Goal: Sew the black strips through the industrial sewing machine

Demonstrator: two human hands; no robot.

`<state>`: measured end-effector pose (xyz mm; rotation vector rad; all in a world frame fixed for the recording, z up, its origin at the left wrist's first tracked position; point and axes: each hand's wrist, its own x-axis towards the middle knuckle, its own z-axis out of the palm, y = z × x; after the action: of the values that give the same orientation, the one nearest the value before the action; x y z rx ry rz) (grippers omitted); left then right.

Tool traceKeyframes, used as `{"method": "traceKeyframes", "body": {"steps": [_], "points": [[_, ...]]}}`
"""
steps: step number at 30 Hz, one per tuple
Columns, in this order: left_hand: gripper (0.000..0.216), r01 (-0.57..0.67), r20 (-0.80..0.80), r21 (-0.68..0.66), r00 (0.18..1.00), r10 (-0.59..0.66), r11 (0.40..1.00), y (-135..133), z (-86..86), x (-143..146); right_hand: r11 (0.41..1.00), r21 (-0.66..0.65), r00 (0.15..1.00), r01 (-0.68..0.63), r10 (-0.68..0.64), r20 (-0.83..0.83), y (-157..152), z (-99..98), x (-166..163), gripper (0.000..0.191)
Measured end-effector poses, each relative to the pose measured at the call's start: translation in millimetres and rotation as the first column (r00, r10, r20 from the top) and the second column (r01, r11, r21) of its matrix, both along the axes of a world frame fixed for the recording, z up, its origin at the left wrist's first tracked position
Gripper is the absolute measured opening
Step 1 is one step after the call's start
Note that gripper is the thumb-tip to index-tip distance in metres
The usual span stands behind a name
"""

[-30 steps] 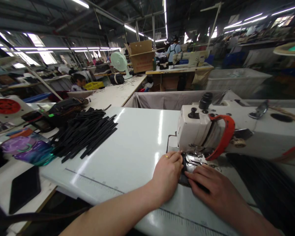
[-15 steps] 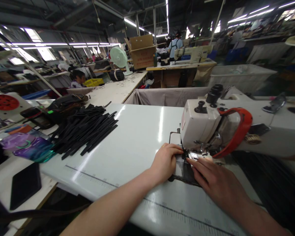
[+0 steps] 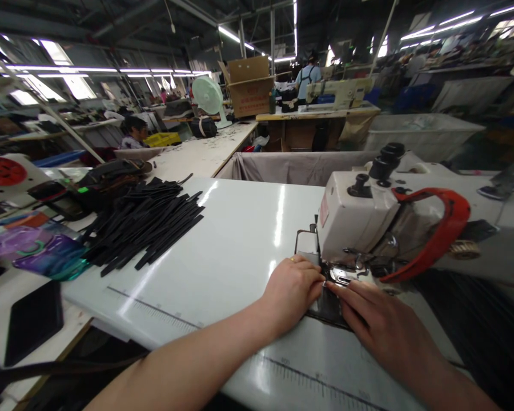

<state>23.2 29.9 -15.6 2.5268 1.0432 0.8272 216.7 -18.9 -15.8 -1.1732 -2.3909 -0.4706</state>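
Both hands meet at the needle area of a white sewing machine [image 3: 353, 214] with a red lever. My left hand [image 3: 293, 291] lies just left of the metal presser foot [image 3: 340, 275], its fingers closed and the tips pressed together. From the right, my right hand [image 3: 379, 314] reaches in, index finger extended and fingertips closed against the left ones. A small light speck shows between the fingertips; what they hold is too small to make out. Under them is a dark metal plate [image 3: 332, 308]. A pile of black fabric strips [image 3: 154, 222] lies further left on the white tabletop [image 3: 235, 234].
At the left edge are a purple-teal translucent container [image 3: 47, 254] and a dark flat tablet-like object [image 3: 34, 322]. Dark strips [image 3: 475, 308] hang or lie right of the machine. Beyond the table stand a cloth-lined bin [image 3: 291, 167], a fan [image 3: 208, 96] and a cardboard box [image 3: 251, 88]. Other people work farther back.
My left hand has drawn slightly toward me and right, its fingertips now meeting the right hand's. The right hand has shifted only a little. The view has turned slightly.
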Motion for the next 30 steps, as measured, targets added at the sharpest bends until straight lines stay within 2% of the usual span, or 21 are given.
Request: {"method": "traceKeyframes", "body": {"steps": [4, 7, 16, 25, 30], "points": [[0.017, 0.048, -0.132, 0.084, 0.991, -0.037, 0.995, -2, -0.8, 6, 0.999, 0.009, 0.999, 0.031, -0.031, 0.015, -2, -0.1, 0, 0.034], [0.021, 0.05, -0.235, 0.131, 0.972, -0.018, 0.99, -3, 1.2, 11, 0.999, 0.017, 0.999, 0.038, -0.038, 0.023, -2, -0.7, 0, 0.034], [0.019, 0.051, -0.109, 0.062, 0.993, -0.044, 0.997, -2, 6.6, 7, 0.999, -0.034, 0.999, 0.042, -0.042, 0.003, -1, 0.5, 0, 0.034], [0.022, 0.063, -0.127, 0.079, 0.99, -0.053, 0.995, -2, 5.3, 8, 0.998, -0.047, 0.999, 0.039, -0.039, 0.003, -1, -0.4, 1, 0.033], [0.015, 0.006, -0.035, 0.037, 0.999, -0.005, 0.999, 0, 4.2, 6, 0.998, -0.055, 0.999, 0.039, -0.039, 0.005, -2, -0.6, 1, 0.033]]}}
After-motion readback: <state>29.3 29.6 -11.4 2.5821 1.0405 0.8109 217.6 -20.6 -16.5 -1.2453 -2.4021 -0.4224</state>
